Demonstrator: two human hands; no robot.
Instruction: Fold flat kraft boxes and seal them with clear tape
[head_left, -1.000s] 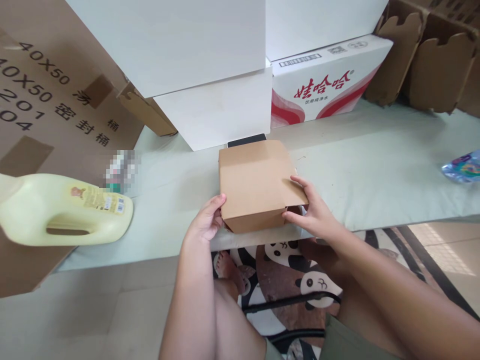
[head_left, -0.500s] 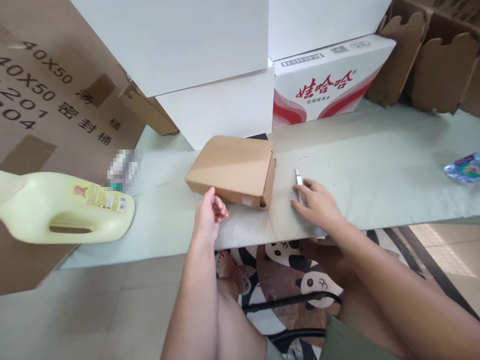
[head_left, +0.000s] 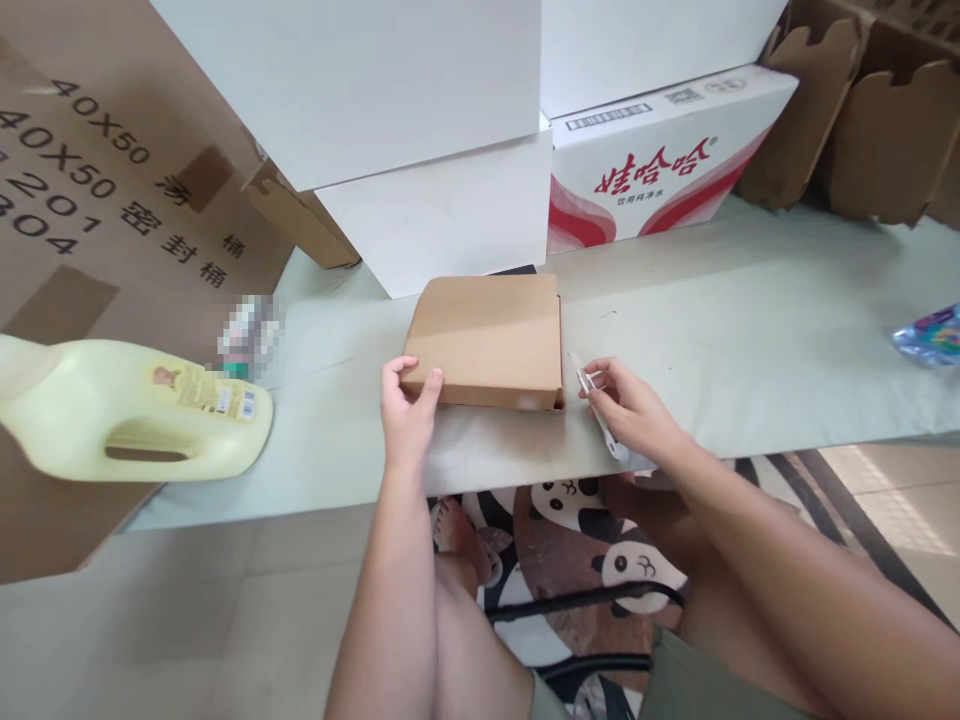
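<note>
While the left hand (head_left: 407, 402) clasps a cardboard box (head_left: 487, 335), the right hand (head_left: 628, 402) pinches a slim tool (head_left: 606, 431).

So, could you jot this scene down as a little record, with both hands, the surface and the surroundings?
Left hand: grips the near left corner of a flat brown cardboard box
Right hand: holds a slim silver-white tool, apart from the box
Surface: pale green cloth
Far left: pale yellow plastic jug with a handle
Behind: white-and-red cardboard carton
Far right: shiny blue-purple plastic packet
</note>
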